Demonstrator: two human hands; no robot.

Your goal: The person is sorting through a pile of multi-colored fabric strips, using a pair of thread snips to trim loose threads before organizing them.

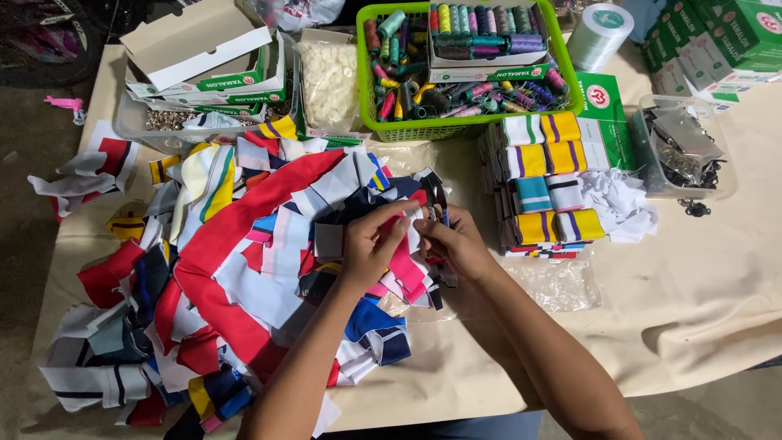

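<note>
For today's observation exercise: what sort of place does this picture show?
Probably a sewing or garment workshop: a green basket of thread spools, a heap of fabric scraps, and stacked striped pieces on the table.

Work table [700,310] covered with a cream cloth, seen from above; the cloth lies in soft folds toward the near right corner. Grey concrete floor [20,204] shows left of the table and again below its near edge at the right. On the floor beyond the table's far left corner, part of a dark wheel [41,37] is visible; a small pink scrap [65,103] lies just off the table's left edge. Lighting is even and diffuse, with faint shadows.
</note>
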